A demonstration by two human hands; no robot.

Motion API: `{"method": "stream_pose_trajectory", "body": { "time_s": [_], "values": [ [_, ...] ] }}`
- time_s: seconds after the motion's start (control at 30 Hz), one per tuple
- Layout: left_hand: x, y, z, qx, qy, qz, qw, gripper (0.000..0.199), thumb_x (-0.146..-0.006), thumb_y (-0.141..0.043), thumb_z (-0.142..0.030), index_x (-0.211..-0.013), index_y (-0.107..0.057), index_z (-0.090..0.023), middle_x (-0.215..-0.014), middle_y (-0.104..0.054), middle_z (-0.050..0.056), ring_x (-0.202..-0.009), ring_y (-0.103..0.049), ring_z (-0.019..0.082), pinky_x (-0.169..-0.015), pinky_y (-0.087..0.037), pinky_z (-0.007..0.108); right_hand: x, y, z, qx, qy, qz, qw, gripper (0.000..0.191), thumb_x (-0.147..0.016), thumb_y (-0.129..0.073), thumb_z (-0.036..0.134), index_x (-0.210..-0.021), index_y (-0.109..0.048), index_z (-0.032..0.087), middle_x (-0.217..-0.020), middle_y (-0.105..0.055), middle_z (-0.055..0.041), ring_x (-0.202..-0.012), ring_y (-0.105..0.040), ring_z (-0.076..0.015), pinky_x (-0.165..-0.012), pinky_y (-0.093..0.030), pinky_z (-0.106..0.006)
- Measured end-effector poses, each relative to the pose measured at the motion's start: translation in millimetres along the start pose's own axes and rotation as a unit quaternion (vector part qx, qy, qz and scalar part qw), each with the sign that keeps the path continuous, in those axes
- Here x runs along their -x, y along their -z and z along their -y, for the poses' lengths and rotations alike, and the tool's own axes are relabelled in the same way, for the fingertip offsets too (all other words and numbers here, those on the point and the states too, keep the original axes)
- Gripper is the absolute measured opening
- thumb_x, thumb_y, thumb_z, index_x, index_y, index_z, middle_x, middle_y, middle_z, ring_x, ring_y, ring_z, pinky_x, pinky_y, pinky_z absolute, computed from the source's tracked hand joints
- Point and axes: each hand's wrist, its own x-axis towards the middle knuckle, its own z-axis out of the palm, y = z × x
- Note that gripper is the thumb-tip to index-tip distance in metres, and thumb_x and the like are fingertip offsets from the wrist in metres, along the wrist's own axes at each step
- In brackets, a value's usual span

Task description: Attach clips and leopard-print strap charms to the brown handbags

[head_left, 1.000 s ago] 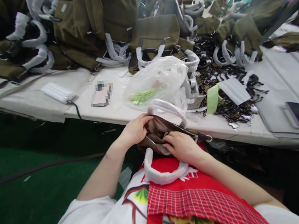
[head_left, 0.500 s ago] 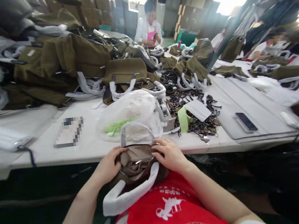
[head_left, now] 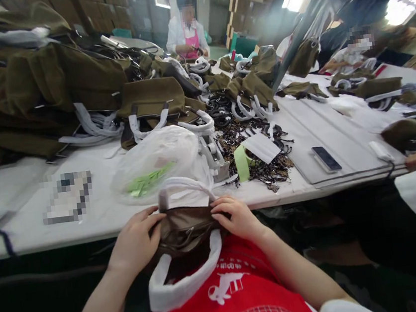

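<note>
An opened handbag (head_left: 188,228) with a brown lining rests against my red apron (head_left: 242,297) at the table's near edge. My left hand (head_left: 138,236) pinches the left end of its far rim, thumb and fingers closed. At the right end of the same rim, my right hand (head_left: 235,217) grips the edge with bent fingers. One wrapped handle (head_left: 184,182) stands up on the far side of the bag. The other, in white wrapping (head_left: 185,288), hangs toward me over the apron. A zipper shows inside the mouth; the bag's outer underside is hidden.
Just beyond the bag lies a clear plastic bag (head_left: 163,156) with green strips. Right of it is a heap of dark straps (head_left: 258,170). Phones (head_left: 326,159) lie on the white table (head_left: 273,198). Olive bags (head_left: 68,82) are piled at the left; co-workers (head_left: 188,33) sit beyond.
The view has swung slightly to the right. My left hand has shifted along the bag's rim, and the lining looks more spread, with the zipper showing more plainly. Both hands keep their hold.
</note>
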Motion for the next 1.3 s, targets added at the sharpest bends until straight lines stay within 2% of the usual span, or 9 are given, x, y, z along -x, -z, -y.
{"method": "stream_pose_trajectory", "body": {
  "time_s": [0.13,0.27,0.5,0.67,0.9,1.03,1.1,1.2,1.3],
  "values": [
    [-7,-2.6,-10,0.01,0.031,0.043,0.999,0.036,-0.085,-0.046,-0.027,-0.111,-0.07,-0.021,-0.123,-0.067,0.009,-0.113,-0.063,0.028,-0.102,-0.048,0.042,5,1,-13,-0.009,-0.031,0.006,0.999,0.013,-0.088,-0.063,0.024,-0.097,-0.073,0.022,-0.11,-0.072,-0.0066,-0.105,-0.064,-0.0204,-0.098,-0.048,-0.037],
    [-5,-9.6,-3,0.025,0.051,0.084,0.995,0.035,-0.08,-0.05,-0.021,-0.111,-0.066,-0.022,-0.118,-0.069,0.007,-0.109,-0.064,0.025,-0.101,-0.048,0.038,6,10,-20,0.004,-0.059,-0.053,0.997,0.015,-0.09,-0.058,0.026,-0.088,-0.072,0.022,-0.096,-0.073,-0.0064,-0.095,-0.066,-0.0213,-0.091,-0.05,-0.035],
    [16,-13.2,19,0.07,0.064,0.066,0.993,0.032,-0.082,-0.046,-0.028,-0.103,-0.07,-0.022,-0.116,-0.071,0.006,-0.108,-0.066,0.023,-0.101,-0.049,0.037,9,41,-64,0.111,-0.164,-0.13,0.971,0.021,-0.088,-0.054,0.03,-0.083,-0.071,0.019,-0.084,-0.072,-0.008,-0.08,-0.064,-0.0229,-0.078,-0.048,-0.034],
    [17,-4.0,16,0.075,0.069,0.013,0.995,0.02,-0.074,-0.047,-0.026,-0.075,-0.067,-0.024,-0.117,-0.071,0.004,-0.107,-0.066,0.024,-0.101,-0.05,0.036,6,47,-87,0.119,-0.202,-0.145,0.961,0.023,-0.085,-0.055,0.033,-0.087,-0.073,0.019,-0.087,-0.073,-0.0085,-0.077,-0.064,-0.0215,-0.076,-0.049,-0.034],
    [-6,9.7,-10,0.086,0.021,-0.042,0.995,0.019,-0.074,-0.043,-0.018,-0.077,-0.062,-0.022,-0.122,-0.067,0.007,-0.113,-0.062,0.023,-0.105,-0.047,0.037,-18,26,-102,0.081,-0.214,-0.123,0.966,0.027,-0.08,-0.061,0.032,-0.1,-0.073,0.018,-0.092,-0.07,-0.0073,-0.074,-0.062,-0.0187,-0.078,-0.05,-0.034],
    [-30,18.2,-37,0.158,0.038,-0.069,0.984,0.036,-0.081,-0.044,-0.023,-0.115,-0.055,-0.015,-0.12,-0.066,0.013,-0.109,-0.065,0.024,-0.099,-0.051,0.04,-24,17,-104,0.056,-0.203,-0.136,0.968,0.021,-0.083,-0.056,0.032,-0.085,-0.073,0.019,-0.087,-0.071,-0.0073,-0.082,-0.064,-0.0212,-0.082,-0.049,-0.034],
    [-47,17.6,-55,0.188,0.023,-0.048,0.981,0.046,-0.086,-0.041,-0.026,-0.129,-0.048,-0.01,-0.125,-0.064,0.016,-0.113,-0.064,0.025,-0.101,-0.05,0.042,-23,12,-103,0.039,-0.199,-0.142,0.969,0.02,-0.083,-0.055,0.032,-0.082,-0.072,0.02,-0.086,-0.072,-0.0073,-0.082,-0.064,-0.0218,-0.081,-0.049,-0.035],
    [-72,6.4,-81,0.217,-0.01,0.014,0.976,0.042,-0.092,-0.036,-0.029,-0.126,-0.053,-0.012,-0.13,-0.063,0.016,-0.122,-0.059,0.025,-0.106,-0.045,0.041,-20,9,-98,0.011,-0.195,-0.153,0.969,0.019,-0.082,-0.054,0.031,-0.078,-0.07,0.021,-0.082,-0.072,-0.0065,-0.08,-0.064,-0.0221,-0.08,-0.049,-0.035],
    [-88,-13.0,-98,0.262,0.006,0.131,0.956,0.048,-0.098,-0.021,-0.034,-0.1,-0.064,-0.014,-0.085,-0.075,0.01,-0.083,-0.072,0.022,-0.079,-0.056,0.034,-15,15,-95,-0.022,-0.199,-0.185,0.962,0.019,-0.081,-0.055,0.034,-0.078,-0.068,0.019,-0.079,-0.071,-0.0067,-0.076,-0.064,-0.0215,-0.076,-0.05,-0.035]
  ]
}}
